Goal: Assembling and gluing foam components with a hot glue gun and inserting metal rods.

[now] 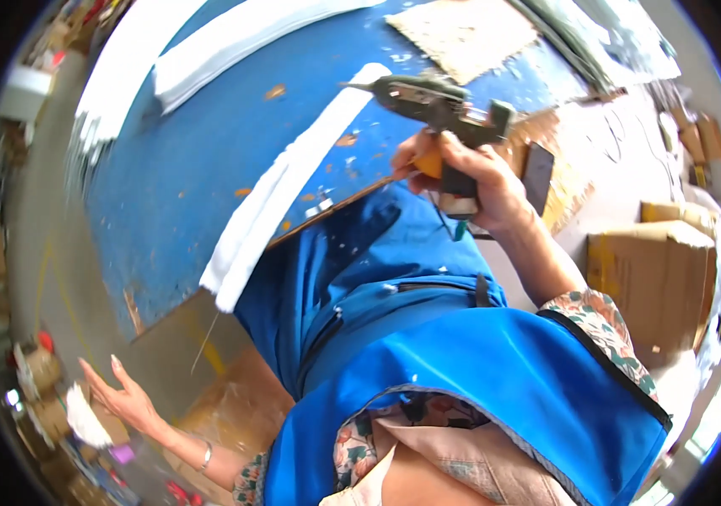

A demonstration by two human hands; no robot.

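My right hand (470,181) grips a dark green glue gun (436,105) by its handle, nozzle pointing left over the blue table (200,152). The nozzle tip hangs just above the end of a long white foam strip (293,181) that runs diagonally across the table and overhangs its near edge. My left hand (124,392) is stretched down to the lower left with fingers spread, holding nothing, close to a white piece (86,417) among clutter on the floor. I wear a blue apron (461,363).
More white foam strips (225,42) lie at the table's far side. A brown fibre mat (461,34) sits at the top. Cardboard boxes (655,278) stand to the right. Small boxes and scraps crowd the floor at the lower left (48,371).
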